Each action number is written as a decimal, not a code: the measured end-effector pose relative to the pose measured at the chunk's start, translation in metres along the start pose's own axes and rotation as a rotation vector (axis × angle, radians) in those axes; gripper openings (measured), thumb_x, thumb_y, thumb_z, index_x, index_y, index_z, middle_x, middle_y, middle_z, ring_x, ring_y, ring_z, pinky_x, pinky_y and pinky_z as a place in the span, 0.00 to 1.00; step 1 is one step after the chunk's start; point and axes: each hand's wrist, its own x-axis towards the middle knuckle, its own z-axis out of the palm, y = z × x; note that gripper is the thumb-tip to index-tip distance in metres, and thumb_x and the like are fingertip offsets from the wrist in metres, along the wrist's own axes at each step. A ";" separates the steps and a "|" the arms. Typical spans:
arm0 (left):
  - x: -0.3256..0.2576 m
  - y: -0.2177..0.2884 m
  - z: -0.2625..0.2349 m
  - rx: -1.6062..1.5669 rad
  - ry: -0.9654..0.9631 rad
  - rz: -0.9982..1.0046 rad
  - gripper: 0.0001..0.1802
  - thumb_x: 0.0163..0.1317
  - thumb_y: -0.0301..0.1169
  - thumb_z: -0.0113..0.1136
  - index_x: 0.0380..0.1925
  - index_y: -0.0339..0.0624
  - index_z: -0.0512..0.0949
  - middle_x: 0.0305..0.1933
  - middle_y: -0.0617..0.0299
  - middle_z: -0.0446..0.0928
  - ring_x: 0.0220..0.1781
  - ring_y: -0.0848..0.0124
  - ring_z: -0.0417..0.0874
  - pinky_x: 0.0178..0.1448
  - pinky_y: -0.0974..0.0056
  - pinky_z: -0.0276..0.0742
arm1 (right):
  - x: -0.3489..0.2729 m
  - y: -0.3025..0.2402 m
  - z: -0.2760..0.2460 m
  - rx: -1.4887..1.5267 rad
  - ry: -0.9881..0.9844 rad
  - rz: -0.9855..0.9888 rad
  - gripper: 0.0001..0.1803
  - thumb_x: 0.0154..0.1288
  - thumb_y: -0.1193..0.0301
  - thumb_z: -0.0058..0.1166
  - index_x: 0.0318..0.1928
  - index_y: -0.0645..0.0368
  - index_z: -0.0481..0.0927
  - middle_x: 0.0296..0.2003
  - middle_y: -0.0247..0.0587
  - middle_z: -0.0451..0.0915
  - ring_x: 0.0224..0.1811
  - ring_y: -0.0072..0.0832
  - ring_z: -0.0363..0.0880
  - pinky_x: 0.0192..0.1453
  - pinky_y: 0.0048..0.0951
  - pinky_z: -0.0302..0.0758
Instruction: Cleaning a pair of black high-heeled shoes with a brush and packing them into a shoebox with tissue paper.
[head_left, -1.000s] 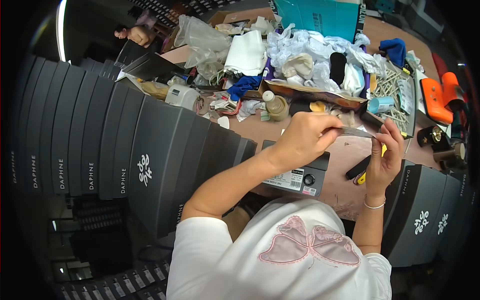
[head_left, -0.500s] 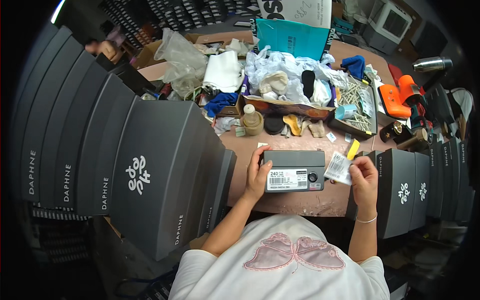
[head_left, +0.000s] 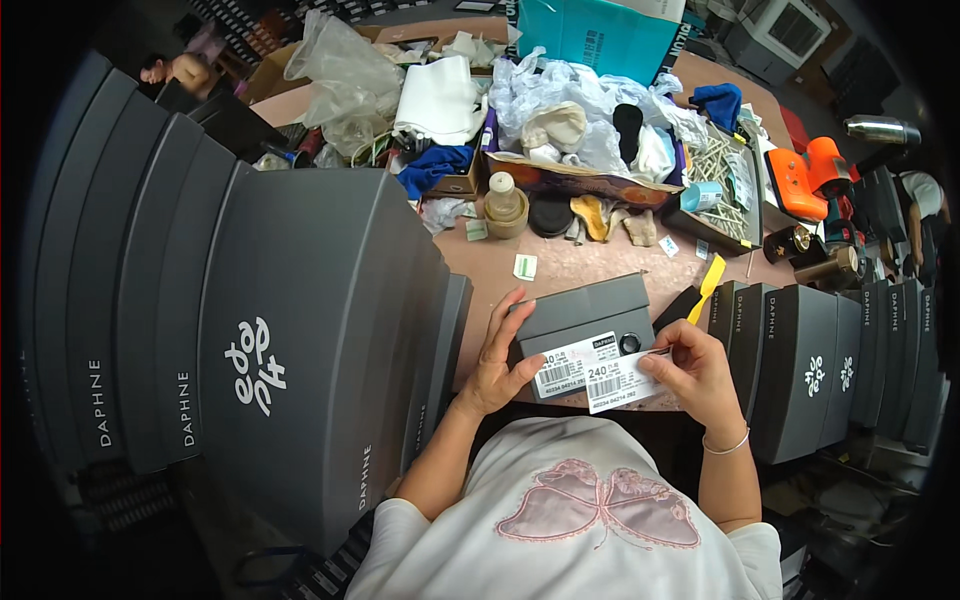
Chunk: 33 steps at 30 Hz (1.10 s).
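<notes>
"Looking at the right hand [head_left: 702, 372], what do you see?"

"It's at four o'clock of the small grey box [head_left: 585, 310], pinching a white printed card [head_left: 613, 385] by its right end, between thumb and fingers."

"And where is that card?"

"At five o'clock, in front of the box's end, overlapping the white label [head_left: 562, 372] there. I can't tell whether the two touch."

"The left hand [head_left: 488, 357]?"

"Nine o'clock, fingers spread against the box, thumb on its front edge. I can't tell if it actually grips. The box sits slightly turned on the table [head_left: 625, 258]."

"Around it?"

"Brown-capped bottle?"

"No, a pale-capped bottle [head_left: 506, 212] at eleven, a slim yellow thing [head_left: 709, 285] at two, larger grey boxes [head_left: 285, 330] at nine."
</notes>
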 end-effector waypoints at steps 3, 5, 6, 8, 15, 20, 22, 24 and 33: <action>-0.003 -0.002 -0.003 -0.137 -0.026 -0.028 0.39 0.61 0.51 0.54 0.67 0.41 0.60 0.74 0.44 0.48 0.76 0.52 0.48 0.75 0.50 0.45 | 0.011 -0.004 0.019 -0.062 -0.010 0.010 0.11 0.57 0.74 0.67 0.32 0.64 0.76 0.20 0.25 0.71 0.22 0.10 0.63 0.23 0.16 0.60; -0.005 -0.005 -0.005 -0.185 -0.055 -0.056 0.46 0.55 0.61 0.55 0.67 0.42 0.60 0.74 0.42 0.46 0.77 0.50 0.45 0.75 0.47 0.45 | 0.018 -0.008 0.027 -0.174 -0.009 -0.011 0.12 0.55 0.73 0.68 0.31 0.64 0.76 0.18 0.27 0.70 0.20 0.11 0.62 0.22 0.18 0.59; -0.005 -0.005 -0.004 -0.166 -0.054 -0.037 0.47 0.54 0.61 0.56 0.67 0.42 0.60 0.74 0.41 0.45 0.77 0.50 0.44 0.75 0.47 0.45 | 0.020 -0.010 0.030 -0.170 -0.017 -0.002 0.12 0.55 0.73 0.68 0.31 0.64 0.76 0.18 0.27 0.70 0.20 0.11 0.62 0.22 0.18 0.58; -0.006 -0.006 -0.002 -0.128 -0.052 -0.001 0.48 0.52 0.61 0.57 0.67 0.43 0.60 0.74 0.41 0.44 0.77 0.49 0.44 0.74 0.46 0.45 | 0.022 -0.013 0.038 -0.163 -0.035 0.018 0.12 0.55 0.73 0.68 0.30 0.64 0.76 0.18 0.27 0.70 0.19 0.11 0.61 0.22 0.18 0.58; -0.005 -0.005 -0.001 -0.032 -0.044 0.024 0.48 0.45 0.54 0.67 0.66 0.47 0.61 0.73 0.40 0.45 0.75 0.43 0.46 0.75 0.44 0.46 | 0.026 -0.019 0.047 -0.286 -0.023 0.032 0.12 0.54 0.72 0.68 0.30 0.64 0.76 0.16 0.28 0.69 0.19 0.12 0.61 0.22 0.19 0.58; -0.006 -0.005 0.000 -0.025 -0.026 0.018 0.46 0.47 0.52 0.67 0.65 0.47 0.62 0.73 0.41 0.46 0.75 0.43 0.47 0.74 0.44 0.48 | 0.026 -0.019 0.051 -0.309 0.008 0.052 0.12 0.53 0.72 0.68 0.30 0.64 0.76 0.15 0.28 0.67 0.18 0.13 0.61 0.22 0.20 0.58; -0.006 -0.006 0.001 -0.018 -0.016 0.022 0.45 0.48 0.52 0.67 0.65 0.47 0.62 0.73 0.41 0.47 0.75 0.43 0.48 0.74 0.44 0.48 | 0.025 -0.020 0.052 -0.333 0.007 0.042 0.12 0.53 0.73 0.69 0.30 0.64 0.77 0.15 0.29 0.67 0.18 0.14 0.61 0.21 0.20 0.58; -0.006 -0.006 0.002 -0.021 -0.006 0.031 0.44 0.49 0.51 0.66 0.65 0.47 0.62 0.72 0.41 0.47 0.75 0.44 0.48 0.74 0.44 0.48 | 0.026 -0.021 0.053 -0.345 0.006 0.038 0.12 0.53 0.73 0.69 0.30 0.64 0.77 0.15 0.29 0.67 0.18 0.14 0.61 0.21 0.20 0.59; -0.007 -0.010 0.003 0.019 -0.032 0.035 0.41 0.54 0.48 0.65 0.65 0.46 0.61 0.73 0.39 0.45 0.77 0.45 0.45 0.75 0.47 0.45 | 0.027 -0.023 0.055 -0.369 0.007 0.033 0.12 0.53 0.73 0.68 0.30 0.64 0.77 0.16 0.31 0.69 0.18 0.14 0.63 0.22 0.21 0.61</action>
